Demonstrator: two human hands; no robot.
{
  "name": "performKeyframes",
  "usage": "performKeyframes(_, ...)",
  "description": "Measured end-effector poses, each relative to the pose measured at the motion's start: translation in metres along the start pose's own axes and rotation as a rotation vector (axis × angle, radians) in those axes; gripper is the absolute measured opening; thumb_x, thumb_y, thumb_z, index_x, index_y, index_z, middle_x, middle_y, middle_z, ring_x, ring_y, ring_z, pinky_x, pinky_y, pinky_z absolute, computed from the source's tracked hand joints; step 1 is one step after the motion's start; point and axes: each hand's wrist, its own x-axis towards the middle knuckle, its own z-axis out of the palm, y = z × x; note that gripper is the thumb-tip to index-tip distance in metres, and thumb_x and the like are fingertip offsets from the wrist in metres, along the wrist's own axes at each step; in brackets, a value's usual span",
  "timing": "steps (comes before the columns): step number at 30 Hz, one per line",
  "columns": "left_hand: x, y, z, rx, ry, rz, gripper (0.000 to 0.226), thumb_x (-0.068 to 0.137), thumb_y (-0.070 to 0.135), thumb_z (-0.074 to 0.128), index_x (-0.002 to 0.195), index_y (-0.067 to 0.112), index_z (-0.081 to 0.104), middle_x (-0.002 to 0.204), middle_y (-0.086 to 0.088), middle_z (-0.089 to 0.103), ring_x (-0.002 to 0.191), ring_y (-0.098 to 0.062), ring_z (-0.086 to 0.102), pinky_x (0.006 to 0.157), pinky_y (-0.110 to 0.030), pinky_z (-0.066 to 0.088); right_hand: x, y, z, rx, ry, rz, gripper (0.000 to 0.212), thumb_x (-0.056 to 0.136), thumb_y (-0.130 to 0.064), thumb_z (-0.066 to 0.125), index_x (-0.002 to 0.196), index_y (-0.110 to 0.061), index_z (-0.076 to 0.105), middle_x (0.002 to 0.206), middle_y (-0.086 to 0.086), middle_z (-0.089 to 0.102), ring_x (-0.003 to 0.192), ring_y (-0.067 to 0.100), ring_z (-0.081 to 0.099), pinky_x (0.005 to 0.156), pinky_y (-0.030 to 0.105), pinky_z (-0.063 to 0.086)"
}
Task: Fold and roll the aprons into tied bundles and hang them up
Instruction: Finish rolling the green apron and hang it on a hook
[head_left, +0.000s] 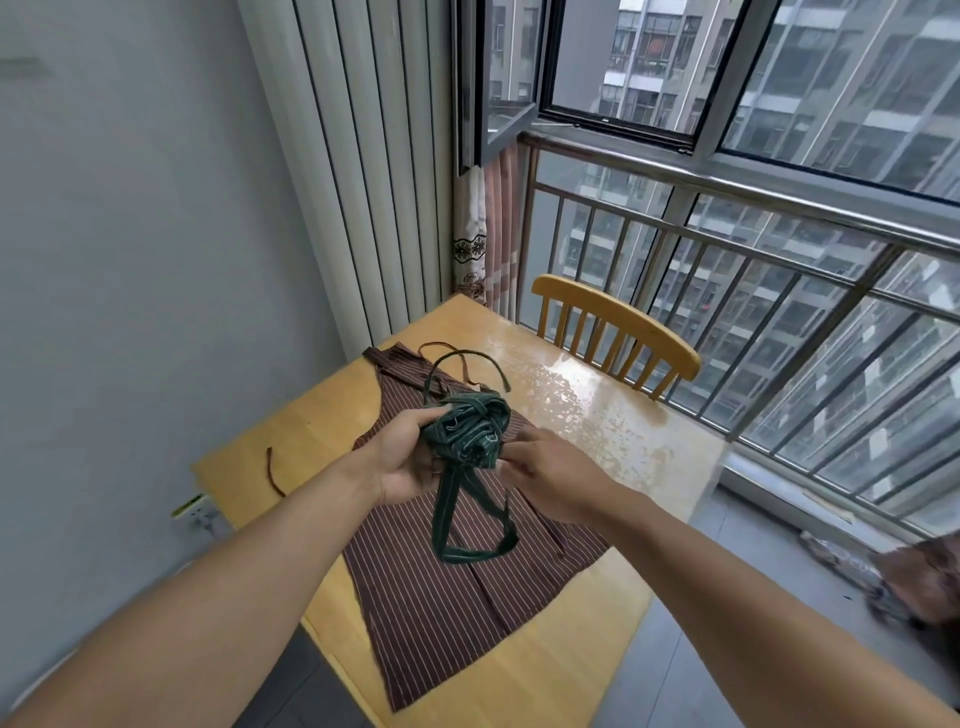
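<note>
Above the wooden surface (587, 426), a rolled green apron bundle (470, 428) is held up between both hands. Left hand (402, 457) cups it from beneath with fingers curled round the cloth; right hand (545, 467) pinches its near edge. Green straps (467, 525) dangle in a loop under the bundle, partly hiding the brown striped apron (447, 587) spread flat on the surface below. Its brown ties (272, 470) trail toward the wall. Behind the surface stands a wooden chair (618, 332) against the window railing (753, 234).
</note>
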Motion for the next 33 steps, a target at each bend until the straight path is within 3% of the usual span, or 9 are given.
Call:
performKeyframes(3,0.005,-0.005,0.002,0.000,0.110,0.025,0.042,0.102,0.033,0.056,0.129,0.003,0.066,0.129,-0.025,0.067,0.122,-0.042,0.062,0.113,-0.051,0.044,-0.003,0.003,0.000,-0.077,0.040,0.020,0.046,0.107,-0.053,0.033,0.103,-0.022,0.066,0.101,-0.008,0.056,0.092,0.009,0.045,0.080,0.034,0.034)
performKeyframes(6,0.007,-0.006,0.004,0.046,0.197,0.081,0.036,0.101,0.030,0.060,0.122,0.002,0.069,0.122,-0.025,0.070,0.097,-0.032,0.068,0.093,-0.048,0.056,-0.007,0.003,-0.005,0.334,0.055,0.143,0.047,0.107,-0.048,0.039,0.097,-0.010,0.066,0.090,0.011,0.068,0.075,0.026,0.062,0.067,0.046,0.050)
performKeyframes(9,0.005,-0.010,0.005,0.096,0.232,0.090,0.032,0.100,0.028,0.061,0.118,0.004,0.072,0.102,-0.018,0.076,0.084,-0.027,0.069,0.071,-0.036,0.056,-0.009,0.003,-0.006,0.366,0.203,0.150,0.043,0.105,-0.045,0.049,0.093,-0.009,0.068,0.095,0.014,0.066,0.075,0.021,0.058,0.067,0.040,0.046)
performKeyframes(12,0.004,-0.015,0.011,0.179,0.244,0.113,0.028,0.099,0.027,0.061,0.115,0.008,0.074,0.105,-0.013,0.078,0.093,-0.026,0.073,0.068,-0.035,0.058,-0.007,-0.002,-0.005,0.532,0.304,0.165,0.033,0.101,-0.041,0.059,0.086,-0.015,0.071,0.102,0.001,0.062,0.089,0.018,0.061,0.076,0.037,0.052)
performKeyframes(16,0.006,-0.022,0.016,0.210,0.298,0.182,0.033,0.100,0.020,0.063,0.132,0.014,0.063,0.116,-0.013,0.074,0.098,-0.030,0.075,0.072,-0.043,0.064,-0.003,-0.006,-0.004,0.588,0.387,0.249,0.025,0.096,-0.032,0.069,0.083,-0.012,0.073,0.093,0.001,0.064,0.078,0.020,0.061,0.066,0.034,0.049)
performKeyframes(23,0.020,-0.066,-0.009,0.730,0.506,0.377,0.048,0.104,0.033,0.057,0.149,0.044,0.047,0.106,0.001,0.072,0.074,-0.021,0.064,0.064,-0.044,0.063,0.011,-0.004,0.041,0.385,0.070,0.368,0.034,0.108,-0.035,0.043,0.080,-0.018,0.053,0.073,0.001,0.055,0.062,0.017,0.048,0.057,0.033,0.032)
performKeyframes(27,0.041,-0.120,-0.046,1.069,0.549,0.292,0.051,0.108,0.039,0.044,0.158,0.042,0.032,0.141,-0.005,0.056,0.122,-0.029,0.058,0.094,-0.042,0.054,0.029,0.002,0.108,0.394,-0.114,0.510,0.030,0.105,-0.029,0.042,0.085,-0.015,0.061,0.083,0.003,0.062,0.080,0.025,0.064,0.062,0.031,0.042)
performKeyframes(30,0.064,-0.156,-0.086,1.279,0.439,0.107,0.049,0.110,0.039,0.035,0.159,0.032,0.033,0.139,-0.006,0.055,0.123,-0.026,0.055,0.102,-0.042,0.047,0.045,0.003,0.163,0.430,-0.207,0.593,0.034,0.107,-0.020,0.041,0.113,0.000,0.068,0.100,0.012,0.065,0.104,0.035,0.065,0.079,0.034,0.048)
performKeyframes(33,0.077,-0.178,-0.108,1.517,0.424,0.057,0.045,0.111,0.039,0.031,0.150,0.027,0.049,0.134,-0.004,0.056,0.119,-0.025,0.054,0.100,-0.041,0.047,0.055,-0.001,0.200,0.334,-0.186,0.684,0.034,0.104,-0.030,0.049,0.112,-0.006,0.072,0.102,0.011,0.073,0.092,0.029,0.071,0.077,0.036,0.057)
